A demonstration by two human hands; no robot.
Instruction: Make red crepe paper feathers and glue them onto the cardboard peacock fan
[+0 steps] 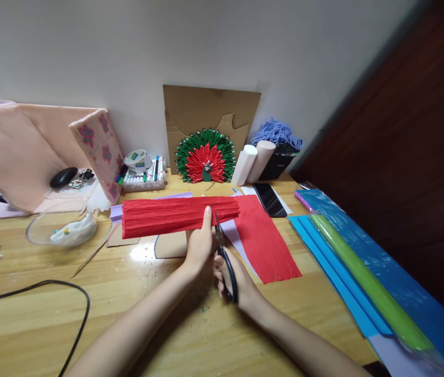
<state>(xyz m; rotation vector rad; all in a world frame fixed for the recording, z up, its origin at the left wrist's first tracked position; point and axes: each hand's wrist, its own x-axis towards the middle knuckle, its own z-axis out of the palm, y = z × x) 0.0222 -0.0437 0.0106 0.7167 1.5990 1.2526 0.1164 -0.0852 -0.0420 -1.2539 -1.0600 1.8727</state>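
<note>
My left hand grips a folded strip of red crepe paper, thumb on top, holding it above the table. In my right hand is a pair of scissors with dark handles. Their blades point away from me and meet the strip's lower edge just right of my left thumb; whether they have cut into it I cannot tell. A flat piece of red crepe paper lies on the table to the right, partly over a lilac sheet. Beneath the strip lies a cardboard piece.
A red and green peacock craft leans on a cardboard sheet at the wall. Left stand a marker box and clear bowl; a black cable curls nearer. Right lie a phone and a green roll.
</note>
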